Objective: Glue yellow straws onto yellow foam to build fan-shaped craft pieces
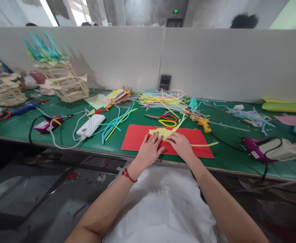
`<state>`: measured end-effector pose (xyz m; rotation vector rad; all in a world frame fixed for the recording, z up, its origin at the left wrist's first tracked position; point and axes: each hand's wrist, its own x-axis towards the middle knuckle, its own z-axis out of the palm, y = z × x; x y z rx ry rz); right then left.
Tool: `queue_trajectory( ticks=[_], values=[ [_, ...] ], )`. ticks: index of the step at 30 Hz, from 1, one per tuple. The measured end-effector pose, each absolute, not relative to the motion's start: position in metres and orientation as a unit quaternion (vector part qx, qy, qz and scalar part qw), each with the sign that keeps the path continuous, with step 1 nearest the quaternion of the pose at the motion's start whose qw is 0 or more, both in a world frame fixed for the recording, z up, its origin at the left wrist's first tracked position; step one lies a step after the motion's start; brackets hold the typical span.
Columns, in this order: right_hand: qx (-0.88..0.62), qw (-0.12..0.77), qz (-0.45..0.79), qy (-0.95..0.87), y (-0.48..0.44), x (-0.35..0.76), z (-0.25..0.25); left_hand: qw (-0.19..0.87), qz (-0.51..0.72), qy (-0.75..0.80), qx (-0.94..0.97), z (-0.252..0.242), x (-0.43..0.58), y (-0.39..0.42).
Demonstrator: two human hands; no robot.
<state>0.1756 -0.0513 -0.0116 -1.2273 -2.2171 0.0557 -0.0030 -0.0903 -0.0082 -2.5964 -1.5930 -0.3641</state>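
Observation:
On a red board [135, 136] lies a pale yellow textured piece [159, 131], with yellow strips trailing off it. My left hand [151, 148] rests with spread fingers on the near edge of this piece. Beside it, my right hand [180, 145] has its fingers bent together at the piece's right side; what they pinch is hidden. One yellow strip [205, 145] sticks out to the right from under my right hand. Just beyond the board lie scissors [163, 118] with red and yellow handles. An orange glue gun [202, 123] is at the board's far right corner.
A heap of coloured strips [163, 101] lies at the back. Left are teal strips [116, 125], a white power bank [91, 126] with cable and a magenta device [48, 125]. Another magenta device [258, 150] is at right. Stick frames [64, 86] stand far left before a grey partition [226, 60].

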Motion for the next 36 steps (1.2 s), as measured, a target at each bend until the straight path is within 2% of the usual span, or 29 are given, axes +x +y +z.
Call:
queue_trajectory(
  ticks=[6,13,20,23,26,30,36],
  values=[
    [-0.33,0.239,0.012,-0.913,-0.029,0.185,0.005,0.035,-0.124,-0.518,-0.846,-0.008,-0.004,-0.09],
    [-0.186,0.168,0.091,-0.964,0.002,0.186,0.025,0.025,-0.114,-0.52,-0.846,-0.007,-0.004,-0.09],
    [-0.176,0.049,0.187,-0.965,0.024,0.174,0.043,0.02,-0.108,-0.521,-0.847,-0.007,-0.004,-0.089],
    [-0.214,0.065,0.208,-0.952,0.017,0.176,0.044,0.025,-0.111,-0.52,-0.847,-0.007,-0.005,-0.089],
    [-0.267,0.14,0.209,-0.93,0.003,0.188,0.036,0.031,-0.12,-0.518,-0.847,-0.007,-0.005,-0.089],
    [-0.328,0.237,0.143,-0.903,-0.015,0.21,0.022,0.031,-0.119,-0.52,-0.846,-0.006,-0.005,-0.09],
    [-0.371,0.238,0.056,-0.896,-0.033,0.227,0.008,0.034,-0.115,-0.52,-0.846,-0.004,-0.005,-0.091]
  ],
)
